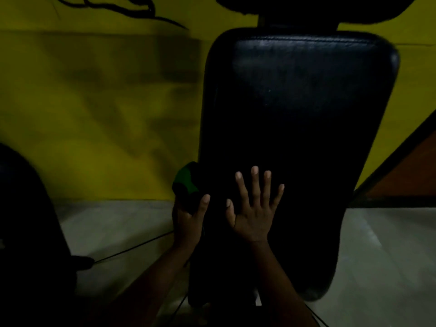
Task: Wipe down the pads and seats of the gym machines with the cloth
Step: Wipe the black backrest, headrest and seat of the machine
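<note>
Five fingers [254, 185] of the right hand [252, 218] are spread wide and straight, pressed flat on the lower part of the black pad [302, 102], holding nothing. Palm is down on the pad too, and the forearm runs back toward the bottom edge of the view.

Left hand [187, 220] is just beside it at the pad's left edge, curled round a bunched cloth [185, 182], green with dark patches. Its thumb [204, 204] points up along the pad's edge; the other left fingers are hidden behind the cloth. The cloth sticks out above the left hand and lies against the pad's left side. The light is too dim to tell how much of it touches.

The pad is long, upright and slightly tilted, glossy near its top, with a seam along the upper edge. A second dark pad [306, 5] sits above it, cut off by the frame.

Behind is a yellow wall [94, 102] with blurry shadows and a black marking near the top left. A pale floor [389, 256] is below it. A thin black cable [132, 249] crosses the floor left of the arms, to a large dark shape [28, 220] at the left edge, too dark to identify. An orange panel [420, 173] with a black border shows at the right edge.
</note>
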Demonstrator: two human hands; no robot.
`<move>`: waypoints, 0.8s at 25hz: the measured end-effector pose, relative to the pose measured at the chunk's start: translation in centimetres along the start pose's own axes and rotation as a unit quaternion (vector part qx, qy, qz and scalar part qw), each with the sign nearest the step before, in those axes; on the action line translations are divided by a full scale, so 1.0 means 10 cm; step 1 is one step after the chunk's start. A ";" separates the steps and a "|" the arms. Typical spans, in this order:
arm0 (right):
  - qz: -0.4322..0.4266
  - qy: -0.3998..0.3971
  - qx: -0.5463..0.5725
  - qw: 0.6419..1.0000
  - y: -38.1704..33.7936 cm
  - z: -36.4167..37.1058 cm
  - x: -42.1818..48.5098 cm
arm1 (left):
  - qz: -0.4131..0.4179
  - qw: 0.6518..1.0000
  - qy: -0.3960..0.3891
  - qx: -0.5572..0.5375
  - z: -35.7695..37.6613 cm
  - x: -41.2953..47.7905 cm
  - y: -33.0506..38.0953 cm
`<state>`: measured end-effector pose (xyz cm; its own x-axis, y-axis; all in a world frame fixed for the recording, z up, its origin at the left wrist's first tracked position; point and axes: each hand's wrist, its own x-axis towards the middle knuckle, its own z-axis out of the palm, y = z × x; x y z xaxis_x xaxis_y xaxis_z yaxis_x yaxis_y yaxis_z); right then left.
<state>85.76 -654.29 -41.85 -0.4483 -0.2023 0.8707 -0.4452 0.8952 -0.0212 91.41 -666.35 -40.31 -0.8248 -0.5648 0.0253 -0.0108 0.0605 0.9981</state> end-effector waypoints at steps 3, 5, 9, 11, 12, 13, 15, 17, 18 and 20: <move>-0.002 0.012 0.006 1.000 0.00 -0.03 -0.01 | -0.029 0.999 -0.018 0.009 -0.04 -0.09 -0.15; -0.003 0.009 0.003 1.000 0.01 -0.05 0.05 | -0.004 1.000 -0.025 0.006 -0.06 -0.06 -0.02; 0.054 -0.028 0.023 0.998 -0.13 -0.06 -0.28 | 0.044 0.999 -0.024 -0.009 -0.02 0.11 0.17; 0.092 -0.054 0.057 0.993 -0.29 -0.02 -0.81 | 0.047 0.999 -0.007 -0.011 -0.03 0.03 0.02; 0.096 -0.064 0.062 0.991 -0.34 0.01 -1.06 | 0.046 0.999 0.000 -0.010 -0.04 -0.04 -0.11; 0.096 -0.073 0.061 0.991 -0.37 0.04 -1.24 | 0.043 0.999 0.001 -0.016 -0.06 -0.11 -0.23; 0.092 -0.074 0.054 0.992 -0.34 0.10 -1.35 | 0.038 0.999 0.002 -0.030 -0.08 -0.17 -0.47; 0.097 -0.064 0.048 0.992 -0.33 0.13 -1.31 | 0.028 0.999 -0.012 -0.037 -0.11 -0.21 -0.65; 0.097 -0.055 0.050 0.993 -0.33 0.14 -1.29 | 0.019 0.999 -0.014 -0.046 -0.14 -0.25 -0.74; 0.100 -0.048 0.058 0.992 -0.35 0.14 -1.32 | -0.029 0.998 -0.005 -0.059 -0.21 -0.39 -1.00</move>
<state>92.16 -655.35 -53.96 -0.6054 -0.0672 0.7931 -0.4235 0.8709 -0.2494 95.92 -666.47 -50.30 -0.8303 -0.5564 -0.0328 0.0071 -0.0694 0.9976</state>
